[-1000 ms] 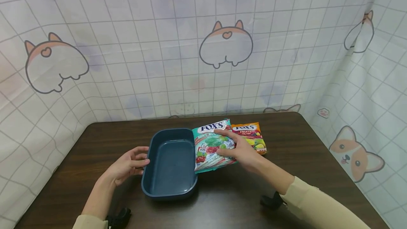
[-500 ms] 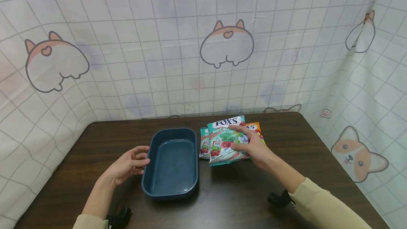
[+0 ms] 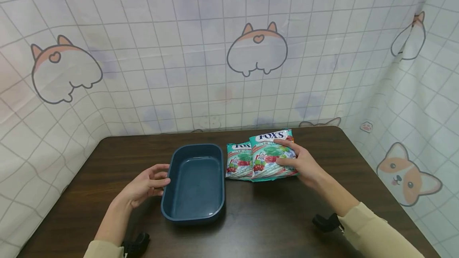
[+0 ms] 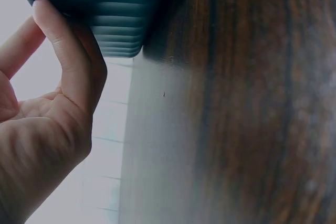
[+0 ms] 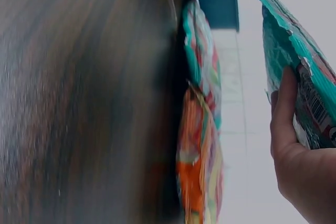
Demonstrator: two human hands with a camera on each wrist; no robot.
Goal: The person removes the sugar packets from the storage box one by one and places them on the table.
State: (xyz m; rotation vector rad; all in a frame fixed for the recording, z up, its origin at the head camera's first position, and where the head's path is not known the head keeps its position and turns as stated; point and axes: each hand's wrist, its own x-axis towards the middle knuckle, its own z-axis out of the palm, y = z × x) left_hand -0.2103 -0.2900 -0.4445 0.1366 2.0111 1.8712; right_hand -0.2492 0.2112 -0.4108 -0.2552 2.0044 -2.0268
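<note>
Right hand gripping a green mint candy bag, thumb under and fingers over, held clear above the tabletop, as seen from the right wrist. Below it, a second green candy bag lying flat just right of the dark blue tray, with an orange candy bag beside that one. Left hand relaxed and holding nothing, fingertips touching the tray's left wall.

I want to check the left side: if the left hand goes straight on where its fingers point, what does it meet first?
Most likely the blue tray: the left hand points at its near side wall, fingertips apparently already against it.
</note>
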